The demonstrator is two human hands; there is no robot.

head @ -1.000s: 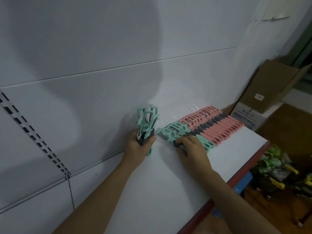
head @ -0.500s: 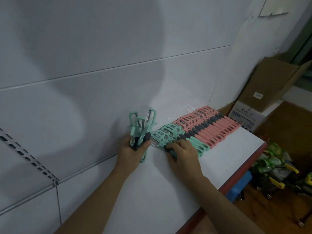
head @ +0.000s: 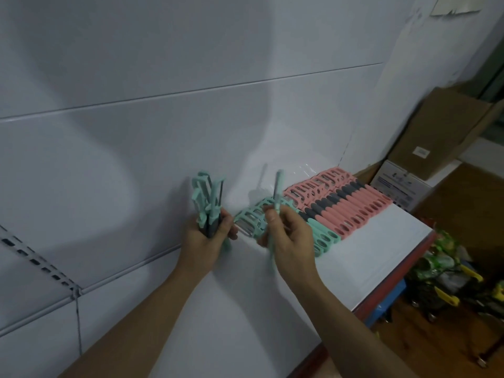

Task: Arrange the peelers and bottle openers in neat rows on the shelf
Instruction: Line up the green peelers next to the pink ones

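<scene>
Now your right hand [head: 290, 241] is up off mint row [head: 326, 238], pinching single mint peeler [head: 278, 190], blurred. Your left hand [head: 206, 242] grips upright bunch [head: 208, 203]. Row lies far right on shelf [head: 368, 257]; likely this piece joins its left end.

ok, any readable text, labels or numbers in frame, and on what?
None legible.
White box: dark printed lines, too blurred to read.
Brown cardboard flap above it: small white label, too small to read.
Paper on the wall: no print shows.
</scene>
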